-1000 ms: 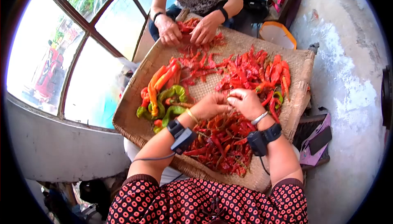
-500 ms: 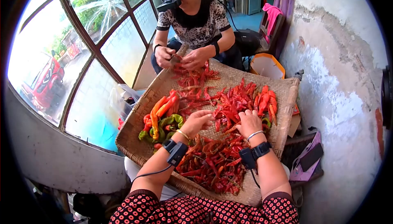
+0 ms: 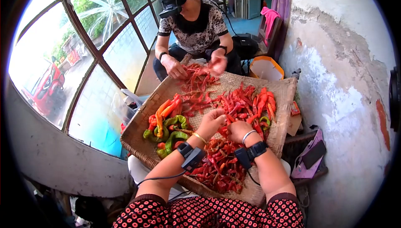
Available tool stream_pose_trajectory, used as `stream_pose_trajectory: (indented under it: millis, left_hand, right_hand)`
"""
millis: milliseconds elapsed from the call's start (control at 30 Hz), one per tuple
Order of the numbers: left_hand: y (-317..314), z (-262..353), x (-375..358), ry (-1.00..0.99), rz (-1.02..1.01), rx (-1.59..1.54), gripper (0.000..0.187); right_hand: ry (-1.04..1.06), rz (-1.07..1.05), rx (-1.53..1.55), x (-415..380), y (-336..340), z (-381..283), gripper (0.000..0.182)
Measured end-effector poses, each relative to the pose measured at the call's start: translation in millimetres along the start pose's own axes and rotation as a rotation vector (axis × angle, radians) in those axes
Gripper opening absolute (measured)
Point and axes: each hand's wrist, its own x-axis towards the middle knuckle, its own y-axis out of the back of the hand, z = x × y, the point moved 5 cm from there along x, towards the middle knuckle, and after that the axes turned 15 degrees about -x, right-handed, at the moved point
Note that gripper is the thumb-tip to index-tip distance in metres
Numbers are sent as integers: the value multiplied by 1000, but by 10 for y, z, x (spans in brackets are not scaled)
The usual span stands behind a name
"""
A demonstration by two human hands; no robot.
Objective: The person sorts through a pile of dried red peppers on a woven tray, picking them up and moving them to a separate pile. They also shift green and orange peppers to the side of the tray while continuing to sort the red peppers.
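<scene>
A wide woven basket tray of dried red chili peppers lies in front of me. My left hand is closed in a pinch above the middle of the tray. Close by on the right, my right hand has its fingers curled together. A red chili pepper shows between the fingertips of both hands, partly hidden by them. Beneath my wrists spreads a pile of dark red chilies. Beyond my hands lies another heap of red chilies.
Green peppers and orange peppers lie at the tray's left side. Across from me, a person has both hands over chilies at the far edge. A window stands left, a peeling wall right, with an orange-rimmed container behind the tray.
My right hand has drawn back from the far heap toward my left hand, and the two now nearly meet. The other person's hands have separated and lowered to the chilies.
</scene>
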Motion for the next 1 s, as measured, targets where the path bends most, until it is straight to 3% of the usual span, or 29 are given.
stream_pose_trajectory:
  millis: [33,100,167,267,433,567,600,667,767,833,900,933,967,1000]
  left_hand:
    - [71,-59,68,-186,7,6,25]
    - [240,-239,81,-359,120,82,24]
    - [308,-357,37,-357,165,136,24]
    - [280,-247,-70,-419,192,198,33]
    - [194,-280,-59,-168,135,-62,38]
    - [102,-383,-120,98,35,-246,30]
    - [59,-365,-146,101,-2,-248,20]
    - [132,-433,-70,88,-20,-228,16]
    - [244,-215,-16,58,61,-141,9]
    - [433,-51,109,-156,142,-322,20]
    - [625,64,185,-300,326,-632,42]
    - [650,91,139,-279,423,-650,58]
    - [695,30,140,-253,488,-636,55]
    - [739,-84,189,-194,418,-437,52]
  right_hand:
    - [51,34,57,-24,40,-51,21]
    - [73,132,115,-39,149,-36,18]
    - [89,36,151,-36,198,19,19]
    - [0,79,176,-52,267,156,15]
    - [-28,320,544,-88,86,296,19]
    - [-5,298,637,-49,-123,218,19]
    - [34,324,586,-59,-104,188,18]
    - [74,345,534,-101,-39,163,16]
    - [47,647,528,-207,108,290,11]
    - [-75,785,479,-265,153,421,11]
    - [-149,777,402,-257,124,475,11]
    - [-117,793,323,-246,112,455,12]
    - [-83,808,244,-235,102,431,14]
    - [-50,743,227,-194,74,392,18]
